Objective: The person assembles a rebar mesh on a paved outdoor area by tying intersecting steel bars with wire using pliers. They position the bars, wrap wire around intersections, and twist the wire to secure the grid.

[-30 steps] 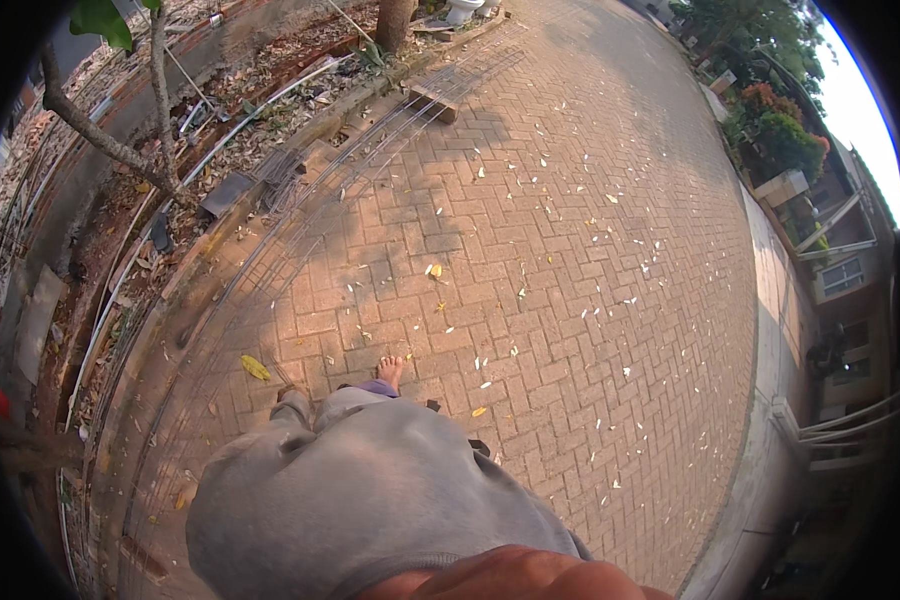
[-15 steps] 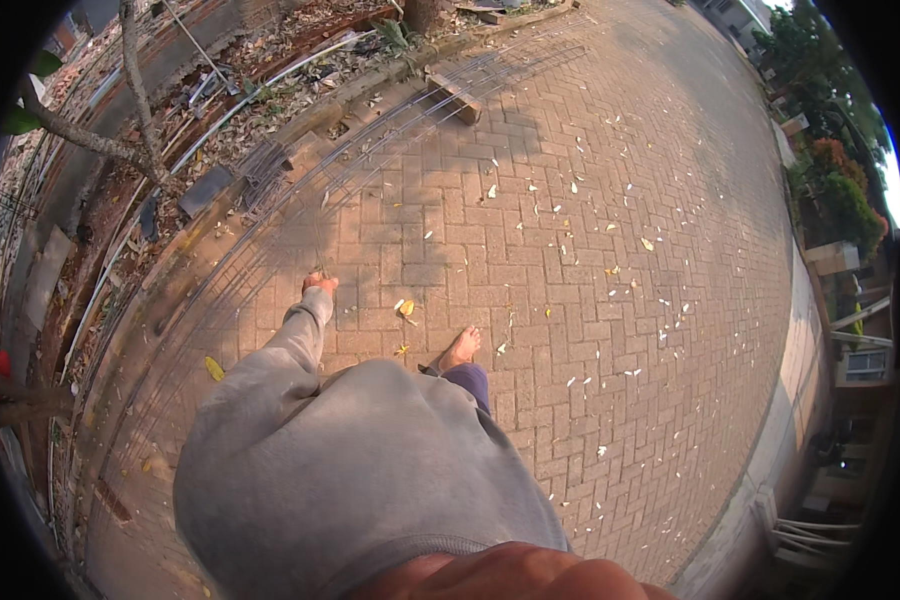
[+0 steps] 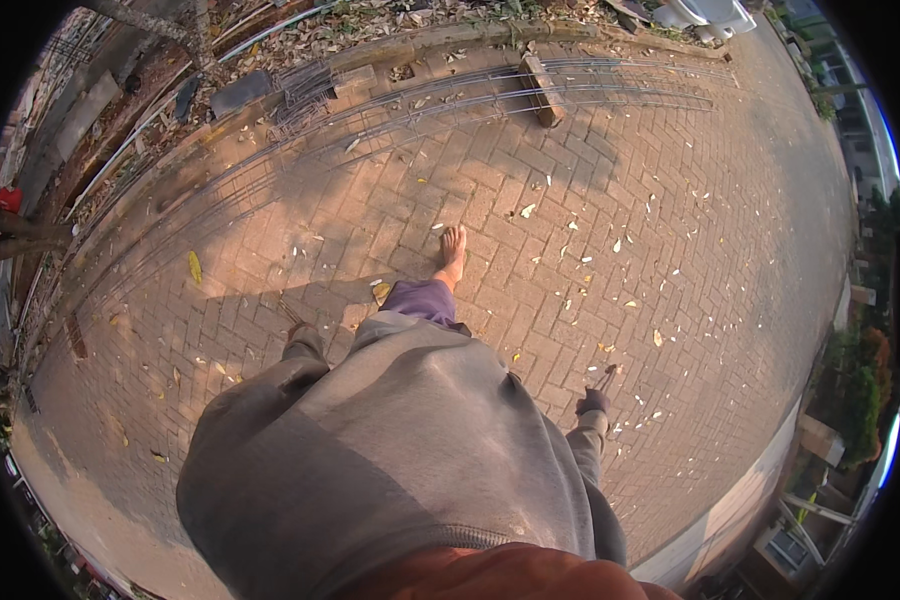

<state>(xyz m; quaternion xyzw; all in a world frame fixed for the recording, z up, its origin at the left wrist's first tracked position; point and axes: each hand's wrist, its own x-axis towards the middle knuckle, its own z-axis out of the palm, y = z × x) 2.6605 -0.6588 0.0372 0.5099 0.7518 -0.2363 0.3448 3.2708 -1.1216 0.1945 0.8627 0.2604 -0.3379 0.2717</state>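
My left hand [image 3: 303,331] hangs at my left side, partly in shadow, fingers curled. Thin wire-like strands [image 3: 287,309] seem to stick out of it, too fine to make out well. Out to my right, low over the paving, my right hand [image 3: 591,402] is closed round a slim tool like pincers [image 3: 607,376], its narrow end pointing away from me. My bare foot [image 3: 452,252] is stepping forward on the bricks. Long reinforcing-bar frames [image 3: 410,112] lie along the far left edge of the paving, apart from both hands.
A wooden block [image 3: 543,92] props the bar frames. Beside the kerb lie a pile of bent wire pieces [image 3: 305,88] and a dark slab [image 3: 240,92]. A white object [image 3: 705,14] stands at the far edge. Fallen leaves are scattered over the brick paving [image 3: 530,270].
I have stepped forward and turned, so the bar frames and block shift rightward in view. My left hand has swung back; my right hand with the tool has come into view.
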